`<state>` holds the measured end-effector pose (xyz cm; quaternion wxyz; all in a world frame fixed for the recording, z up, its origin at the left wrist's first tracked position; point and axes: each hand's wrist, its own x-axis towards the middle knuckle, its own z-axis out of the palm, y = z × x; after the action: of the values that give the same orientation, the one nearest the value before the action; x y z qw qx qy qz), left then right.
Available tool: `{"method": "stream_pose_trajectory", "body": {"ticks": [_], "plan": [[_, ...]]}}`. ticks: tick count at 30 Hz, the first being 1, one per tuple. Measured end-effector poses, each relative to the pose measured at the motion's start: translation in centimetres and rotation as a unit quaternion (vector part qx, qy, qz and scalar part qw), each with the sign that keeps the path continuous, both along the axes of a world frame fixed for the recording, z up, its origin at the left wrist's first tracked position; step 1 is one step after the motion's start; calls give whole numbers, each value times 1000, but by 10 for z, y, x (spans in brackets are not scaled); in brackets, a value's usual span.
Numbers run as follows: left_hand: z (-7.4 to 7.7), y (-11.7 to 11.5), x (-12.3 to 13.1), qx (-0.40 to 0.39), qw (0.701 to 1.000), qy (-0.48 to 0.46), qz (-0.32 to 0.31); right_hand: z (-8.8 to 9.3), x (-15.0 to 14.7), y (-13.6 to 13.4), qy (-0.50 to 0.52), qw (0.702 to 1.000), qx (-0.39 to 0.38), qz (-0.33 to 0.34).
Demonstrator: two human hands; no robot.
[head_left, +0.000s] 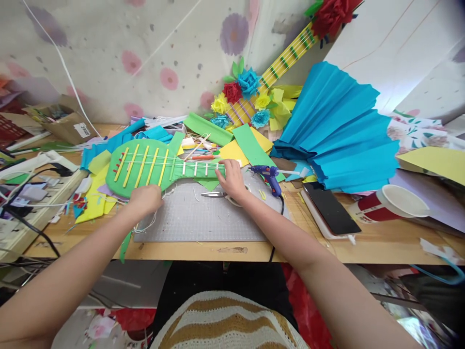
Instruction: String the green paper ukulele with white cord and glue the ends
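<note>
A green paper guitar (147,165) lies across the back of the grey cutting mat (181,218), with yellow strips on its body, white frets on its neck and thin white strings along it. At the lower edge of the body, my left hand (146,199) is closed with its fingers curled; what is in them is hidden. Loose white string (148,224) trails beside that hand. My right hand (231,180) is closed around the end of the neck. Beneath it are scissors (213,194), and to its right stands a blue glue gun (269,177).
A yellow paper guitar (286,60) with paper flowers leans on the wall. Blue pleated paper (337,126), a phone (330,208) and a paper cup (388,203) are on the right. A power strip (36,208) with cables and a cardboard box (63,121) are on the left.
</note>
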<state>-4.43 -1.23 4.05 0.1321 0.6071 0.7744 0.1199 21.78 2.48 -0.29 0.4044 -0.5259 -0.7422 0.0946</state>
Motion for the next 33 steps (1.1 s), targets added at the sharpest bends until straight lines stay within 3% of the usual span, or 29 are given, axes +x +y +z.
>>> {"method": "stream_pose_trajectory", "body": {"ticks": [2,5,7,8,10,12,14,16,21,25,28,33], "plan": [[3,-1,-3,-8,1000,-5,-18,1,1,-6,22,1000,-7,7],[25,0,-3,-57,994,-62,-75,6,0,-12,93,995,-26,19],[43,3,6,-41,973,-207,-93,12,-6,-15,188,978,-84,43],[49,5,14,-25,949,-299,-98,16,-10,-16,249,957,-133,63],[56,9,36,30,868,-491,-68,24,-19,-17,372,884,-250,130],[54,15,63,62,793,-604,-61,31,-27,-17,459,786,-352,218],[47,20,87,108,782,-613,-33,36,-31,-17,505,702,-413,284],[40,24,106,118,779,-615,-14,37,-32,-17,529,665,-438,294],[33,26,130,99,750,-654,11,36,-29,-20,521,689,-447,230],[30,30,140,72,710,-699,33,34,-34,-15,563,705,-394,177],[27,36,147,86,697,-709,62,30,-42,-7,560,708,-395,173],[24,38,154,97,703,-700,83,24,-44,3,486,789,-336,169]]}}
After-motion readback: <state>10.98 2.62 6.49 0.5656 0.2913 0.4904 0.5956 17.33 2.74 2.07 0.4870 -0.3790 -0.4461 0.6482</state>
